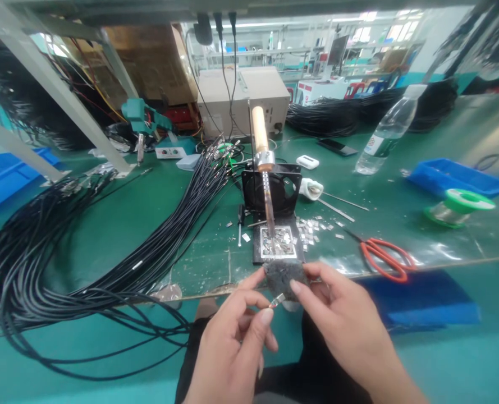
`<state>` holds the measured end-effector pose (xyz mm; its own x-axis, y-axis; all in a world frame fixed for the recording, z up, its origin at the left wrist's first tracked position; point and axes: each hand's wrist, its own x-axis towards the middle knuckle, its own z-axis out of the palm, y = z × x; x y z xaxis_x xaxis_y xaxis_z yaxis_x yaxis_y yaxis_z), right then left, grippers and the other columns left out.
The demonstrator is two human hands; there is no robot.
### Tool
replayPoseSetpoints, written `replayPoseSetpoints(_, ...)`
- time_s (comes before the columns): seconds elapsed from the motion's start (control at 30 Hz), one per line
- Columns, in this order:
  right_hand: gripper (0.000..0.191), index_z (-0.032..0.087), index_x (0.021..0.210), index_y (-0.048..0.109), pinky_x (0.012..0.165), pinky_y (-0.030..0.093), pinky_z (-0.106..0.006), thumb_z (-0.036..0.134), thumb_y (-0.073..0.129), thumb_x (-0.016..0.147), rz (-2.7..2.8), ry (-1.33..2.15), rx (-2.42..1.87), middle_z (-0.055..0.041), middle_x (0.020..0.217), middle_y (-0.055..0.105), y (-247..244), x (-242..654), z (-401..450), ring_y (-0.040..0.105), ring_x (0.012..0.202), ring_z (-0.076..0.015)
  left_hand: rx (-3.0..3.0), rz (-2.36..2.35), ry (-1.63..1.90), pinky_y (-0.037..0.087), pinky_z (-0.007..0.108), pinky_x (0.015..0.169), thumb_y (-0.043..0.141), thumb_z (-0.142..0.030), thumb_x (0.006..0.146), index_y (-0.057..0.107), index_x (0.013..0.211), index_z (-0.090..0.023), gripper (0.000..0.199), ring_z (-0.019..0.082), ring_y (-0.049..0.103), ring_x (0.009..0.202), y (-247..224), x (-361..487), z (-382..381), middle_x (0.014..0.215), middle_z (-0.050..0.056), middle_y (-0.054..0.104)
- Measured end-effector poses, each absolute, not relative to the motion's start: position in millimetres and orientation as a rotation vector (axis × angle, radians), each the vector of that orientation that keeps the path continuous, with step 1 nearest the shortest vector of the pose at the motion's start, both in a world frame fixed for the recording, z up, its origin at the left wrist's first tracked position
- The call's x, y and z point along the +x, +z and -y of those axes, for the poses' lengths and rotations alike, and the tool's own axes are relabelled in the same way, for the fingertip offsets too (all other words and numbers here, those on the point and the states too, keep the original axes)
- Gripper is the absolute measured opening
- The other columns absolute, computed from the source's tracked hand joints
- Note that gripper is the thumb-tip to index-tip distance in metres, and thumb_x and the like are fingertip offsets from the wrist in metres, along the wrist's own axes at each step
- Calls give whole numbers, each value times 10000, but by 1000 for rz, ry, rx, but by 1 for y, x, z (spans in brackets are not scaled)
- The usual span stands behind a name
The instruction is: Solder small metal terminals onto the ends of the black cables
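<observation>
Between the thumb and forefinger of my left hand [243,336] is a small metal connector [277,300] with a bit of red at its end. My right hand [342,320] grips a dark, rough flat pad [285,276] by its right side, thumb on top. The connector is just in front of the pad's lower edge; whether they touch I cannot tell. Beyond the pad, a white-framed tray [259,242] of small metal parts lies on a black plate. A soldering iron [263,137] with a wooden handle stands tip-down over it, before a black fan [289,193].
A thick bundle of black cables [148,247] curves across the left. Small metal pieces [310,230] lie right of the tray. Farther right are red-handled scissors or pliers [386,259], a solder spool [459,207], a blue bin [451,177] and a plastic bottle [386,134].
</observation>
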<state>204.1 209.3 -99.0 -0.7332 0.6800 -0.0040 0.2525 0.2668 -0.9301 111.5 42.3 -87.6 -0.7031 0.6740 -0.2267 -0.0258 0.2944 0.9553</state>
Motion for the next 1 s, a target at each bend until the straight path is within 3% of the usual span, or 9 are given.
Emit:
replayPoseSetpoints(0.07, 361, 197, 1053, 753, 581, 540, -242, 515, 688, 894, 2095, 1467, -893, -22, 768, 735, -99, 209, -221, 701, 660, -169, 546, -1913, 1465, 471, 227, 487, 570, -594, 1021, 644, 992, -185, 416, 76, 585, 559, -90, 111, -42, 1360, 169, 665)
replayPoseSetpoints(0.13, 410, 194, 1060, 768, 589, 552, -248, 549, 719, 861, 2093, 1372, -1009, -58, 883, 790, -97, 214, -238, 739, 722, -193, 521, -1896, 1475, 448, 210, 495, 573, -596, 1021, 640, 1017, -197, 405, 93, 569, 569, -89, 110, -42, 1036, 96, 723)
replayPoseSetpoints(0.23, 510, 189, 1065, 782, 581, 543, -285, 611, 721, 785, 2151, 1159, -1182, -88, 957, 804, -94, 220, -266, 758, 784, -244, 514, -1920, 1439, 436, 197, 533, 575, -598, 1024, 635, 1016, -199, 404, 109, 531, 577, -86, 108, -42, 672, -9, 578)
replayPoseSetpoints(0.37, 557, 231, 1062, 803, 647, 563, -350, 679, 702, 747, 2116, 771, -1364, -63, 983, 803, -92, 231, -282, 729, 724, -237, 493, -1878, 1431, 419, 200, 519, 572, -616, 1019, 624, 992, -194, 426, 105, 508, 563, -83, 109, -41, 665, -13, 572)
replayPoseSetpoints(0.5, 428, 284, 1054, 814, 453, 466, -260, 645, 707, 851, 2096, 571, -1204, -13, 800, 784, -88, 247, -260, 656, 531, -163, 446, -1851, 1447, 419, 197, 495, 581, -602, 1017, 612, 1100, -205, 406, 104, 497, 532, -84, 111, -41, 658, -22, 580)
replayPoseSetpoints(0.67, 83, 288, 1025, 745, 570, 535, -130, 338, 684, 998, 2325, 863, -502, 61, 851, 750, -80, 243, -218, 641, 578, -58, 580, -1921, 1476, 466, 192, 486, 608, -522, 1023, 654, 1235, -240, 356, 105, 576, 576, -87, 113, -42, 800, 1, 607)
replayPoseSetpoints(0.8, 75, 286, 1068, 705, 646, 537, -101, 253, 659, 1017, 2343, 986, -369, 76, 879, 720, -83, 232, -205, 659, 668, -37, 671, -1939, 1474, 459, 176, 476, 608, -478, 1033, 705, 1169, -224, 304, 76, 570, 555, -88, 112, -43, 853, 18, 613)
replayPoseSetpoints(1.0, 88, 254, 994, 723, 594, 502, -108, 178, 682, 977, 2269, 1039, -282, 72, 790, 685, -83, 224, -199, 604, 603, -40, 619, -1904, 1492, 460, 187, 460, 609, -520, 1025, 680, 1179, -191, 370, 93, 544, 505, -89, 112, -43, 723, -1, 601)
